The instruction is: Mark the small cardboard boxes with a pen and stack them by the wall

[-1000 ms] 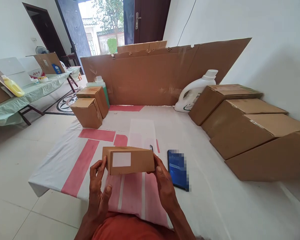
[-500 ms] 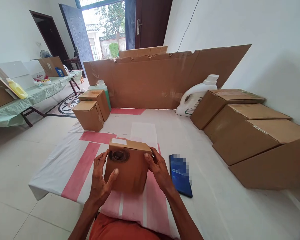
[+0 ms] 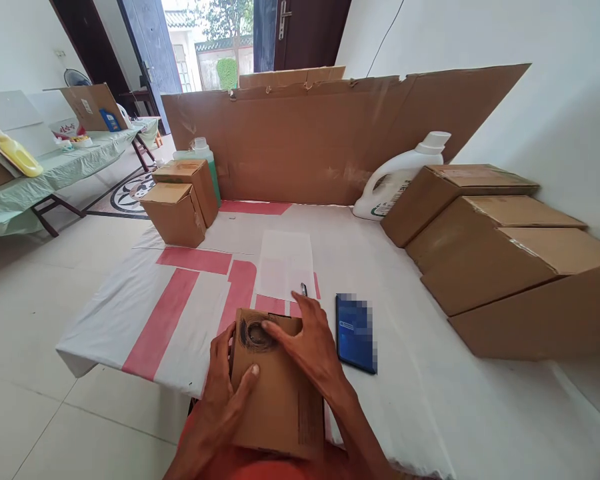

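A brown cardboard box (image 3: 275, 400) is tilted towards me at the table's near edge, over my lap. Its upper front bears a dark, round, scribbled-looking mark (image 3: 256, 333); whether there is a hole inside it I cannot tell. My left hand (image 3: 230, 383) grips the box's left side, thumb on the front face and fingers partly hidden. Spread over the top right of the box is my right hand (image 3: 313, 337), its thumb touching the mark and its forefinger reaching past the upper edge. A pen (image 3: 304, 289) lies by that fingertip, on a white sheet of paper (image 3: 285, 260).
A phone (image 3: 355, 333) lies right of my right hand. Several cardboard boxes (image 3: 480, 267) line the right side, with a white jug (image 3: 400, 170) behind. Two small boxes (image 3: 173, 213) and a green-liquid bottle (image 3: 211, 163) stand left. A cardboard panel (image 3: 290, 143) closes the back.
The box has come nearer to me and tipped back, showing more of its front. My right hand has shifted from its right edge onto the mark. The pen and more paper now show.
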`<action>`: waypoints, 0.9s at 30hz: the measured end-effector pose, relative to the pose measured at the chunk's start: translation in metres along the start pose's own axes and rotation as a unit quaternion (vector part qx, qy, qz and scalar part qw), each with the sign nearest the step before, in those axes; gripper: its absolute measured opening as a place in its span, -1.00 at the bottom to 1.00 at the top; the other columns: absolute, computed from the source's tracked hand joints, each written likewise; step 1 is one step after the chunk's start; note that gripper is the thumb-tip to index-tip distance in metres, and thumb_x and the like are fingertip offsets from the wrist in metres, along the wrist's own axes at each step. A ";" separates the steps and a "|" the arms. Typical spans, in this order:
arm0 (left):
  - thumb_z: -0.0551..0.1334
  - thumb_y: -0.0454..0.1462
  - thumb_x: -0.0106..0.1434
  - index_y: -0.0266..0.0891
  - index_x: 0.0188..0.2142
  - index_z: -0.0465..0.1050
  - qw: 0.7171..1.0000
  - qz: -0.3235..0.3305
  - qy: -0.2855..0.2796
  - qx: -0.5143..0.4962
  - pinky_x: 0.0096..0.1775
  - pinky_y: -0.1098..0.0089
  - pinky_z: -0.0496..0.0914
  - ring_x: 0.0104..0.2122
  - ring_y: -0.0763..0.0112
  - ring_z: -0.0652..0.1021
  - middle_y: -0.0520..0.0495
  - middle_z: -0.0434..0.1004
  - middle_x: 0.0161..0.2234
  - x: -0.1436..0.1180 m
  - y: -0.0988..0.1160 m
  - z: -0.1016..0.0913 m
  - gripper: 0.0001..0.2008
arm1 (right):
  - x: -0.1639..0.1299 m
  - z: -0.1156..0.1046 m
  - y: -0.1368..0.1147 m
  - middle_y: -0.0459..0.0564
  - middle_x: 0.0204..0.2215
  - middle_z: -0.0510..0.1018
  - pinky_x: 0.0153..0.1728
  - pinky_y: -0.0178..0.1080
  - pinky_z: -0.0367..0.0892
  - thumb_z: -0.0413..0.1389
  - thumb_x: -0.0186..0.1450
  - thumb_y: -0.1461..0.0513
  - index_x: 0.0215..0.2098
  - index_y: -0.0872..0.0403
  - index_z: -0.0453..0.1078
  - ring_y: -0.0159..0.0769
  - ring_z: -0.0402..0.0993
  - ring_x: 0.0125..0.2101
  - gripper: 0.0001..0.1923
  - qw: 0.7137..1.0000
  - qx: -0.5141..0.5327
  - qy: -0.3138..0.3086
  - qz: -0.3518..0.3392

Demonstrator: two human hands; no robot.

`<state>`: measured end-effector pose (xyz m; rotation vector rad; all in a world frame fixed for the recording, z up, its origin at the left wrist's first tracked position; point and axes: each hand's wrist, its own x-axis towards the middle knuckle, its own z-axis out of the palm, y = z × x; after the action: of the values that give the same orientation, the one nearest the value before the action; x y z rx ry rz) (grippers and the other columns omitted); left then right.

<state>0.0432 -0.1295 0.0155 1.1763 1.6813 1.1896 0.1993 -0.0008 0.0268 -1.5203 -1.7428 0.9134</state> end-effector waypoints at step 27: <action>0.23 -0.02 0.38 -0.08 0.20 0.37 1.000 0.014 0.019 0.018 0.06 0.05 0.46 0.05 0.06 0.53 -0.20 0.43 0.13 0.028 0.006 -0.017 -0.54 | 0.024 -0.030 0.051 0.20 -0.35 0.61 -0.24 -0.01 0.35 0.14 0.34 -0.08 -0.22 0.08 0.47 0.14 0.58 -0.22 -0.61 0.990 -0.110 0.022 0.079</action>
<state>0.0208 -0.1069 0.0245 1.2093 1.7259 1.2091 0.2489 0.0305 0.0011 -1.8297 -1.7569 0.7772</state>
